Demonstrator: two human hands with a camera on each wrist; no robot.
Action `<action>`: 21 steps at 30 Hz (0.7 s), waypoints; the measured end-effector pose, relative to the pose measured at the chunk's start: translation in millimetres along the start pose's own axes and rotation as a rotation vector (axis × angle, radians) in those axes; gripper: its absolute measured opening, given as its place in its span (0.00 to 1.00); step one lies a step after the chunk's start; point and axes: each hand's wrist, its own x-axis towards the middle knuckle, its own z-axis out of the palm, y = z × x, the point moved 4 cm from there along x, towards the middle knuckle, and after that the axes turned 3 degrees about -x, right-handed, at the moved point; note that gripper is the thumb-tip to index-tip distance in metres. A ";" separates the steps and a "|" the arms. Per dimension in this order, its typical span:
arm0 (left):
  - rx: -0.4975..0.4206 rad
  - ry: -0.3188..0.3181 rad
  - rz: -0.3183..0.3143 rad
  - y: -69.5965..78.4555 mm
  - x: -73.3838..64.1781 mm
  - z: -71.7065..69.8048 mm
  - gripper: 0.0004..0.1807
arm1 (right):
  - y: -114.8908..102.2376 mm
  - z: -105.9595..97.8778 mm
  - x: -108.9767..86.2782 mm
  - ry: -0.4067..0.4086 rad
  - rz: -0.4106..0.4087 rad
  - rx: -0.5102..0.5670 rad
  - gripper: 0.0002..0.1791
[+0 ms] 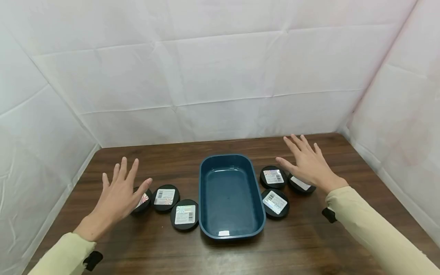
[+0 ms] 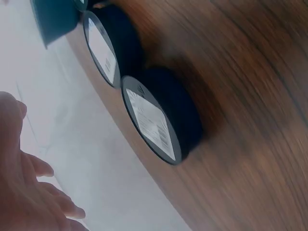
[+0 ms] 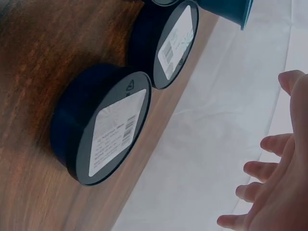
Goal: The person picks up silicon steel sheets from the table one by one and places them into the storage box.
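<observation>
1. While both hands are raised apart over the near half of the scene, the left hand is the closer of the two to the left row of black containers. Its pose: back of the hand up, fingers straight and spread, pointing away from the person, thumb slanting inward. Nothing is held in it; the left wrist view shows a gap between it and the containers.

2. Just beside that thumb lies the outer left container, partly hidden by the hand in the head view. Further inward come the middle left container and, nearer the person, the inner left container, right by the tray's left side. All are round, so they offer no long axis; their labels face up.

3. Between the hands sits the blue tray, its long axis running away from the person. It lies to the right of the left hand and to the left of the right hand.

4. Against or just beside the tray's right wall is the front right container. Behind it are the back right container and, further out, the outer right container.

5. Farther out reaches the right hand, nearest the outer right container, which it partly covers from above in the head view. Its fingers are fanned and extended, thumb towards the tray, with no grip on anything.

6. Beyond the wooden table hangs a creased white sheet.
</observation>
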 end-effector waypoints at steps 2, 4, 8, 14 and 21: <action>-0.006 -0.005 0.002 3.2 -1.1 1.7 0.47 | -0.2 1.7 -0.8 0.003 0.000 0.000 0.47; -0.011 -0.016 0.003 7.1 -2.3 5.7 0.47 | 0.3 3.8 -2.4 -0.002 0.003 0.000 0.47; -0.010 -0.030 0.008 15.1 -4.4 15.3 0.46 | 0.5 6.1 -5.9 -0.004 0.007 -0.002 0.46; -0.006 -0.014 0.036 28.6 -5.5 24.6 0.44 | -1.8 7.2 -5.9 -0.005 0.000 -0.009 0.46; -0.074 -0.015 0.051 45.8 -3.5 34.0 0.43 | 1.8 9.9 -5.5 -0.005 0.006 -0.014 0.47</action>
